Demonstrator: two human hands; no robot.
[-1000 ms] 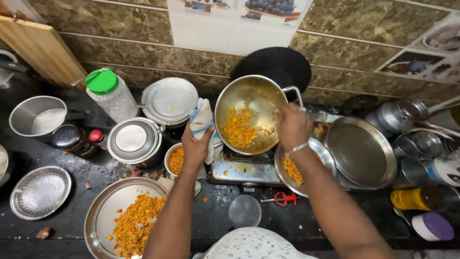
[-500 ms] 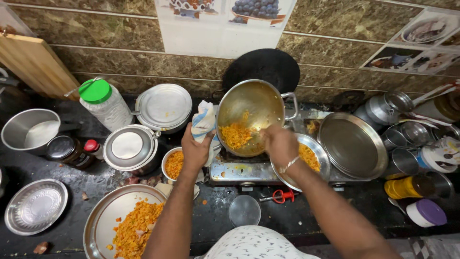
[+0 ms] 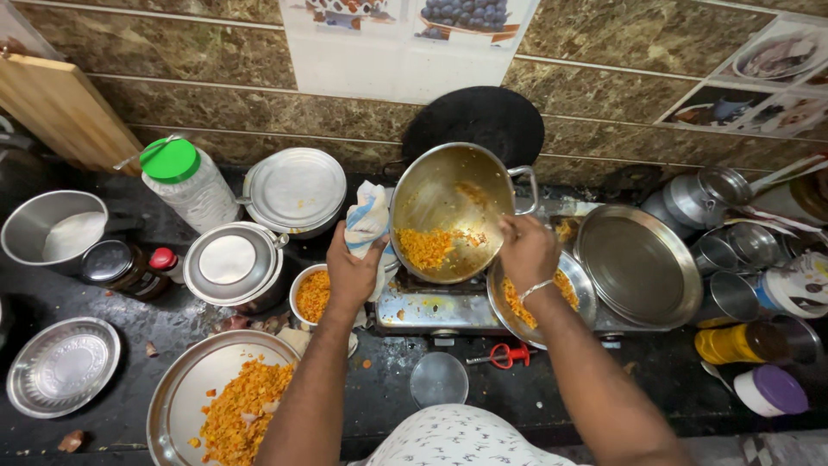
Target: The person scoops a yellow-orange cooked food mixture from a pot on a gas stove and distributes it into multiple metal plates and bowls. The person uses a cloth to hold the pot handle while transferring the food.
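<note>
While the brass-coloured pot (image 3: 453, 207) is tipped toward the person over the small stove (image 3: 431, 306), its mouth faces the camera and orange chopped food clings to the lower inside wall. The left hand (image 3: 354, 272) has its grip clenched on a white-and-blue cloth (image 3: 369, 220) pressed against the pot's left rim. The right hand (image 3: 528, 252) reaches in at the pot's lower right edge, fingers curled; whether they hold anything cannot be told. Just under that hand a steel plate (image 3: 509, 311) carries more of the orange food. A small bowl (image 3: 312, 295) of the same stands beside the left wrist, and a large round tray (image 3: 185, 393) with a heap of it lies near the front of the dark table (image 3: 655, 380). Behind the pot a black pan (image 3: 483, 121) leans on the tiled wall.
</note>
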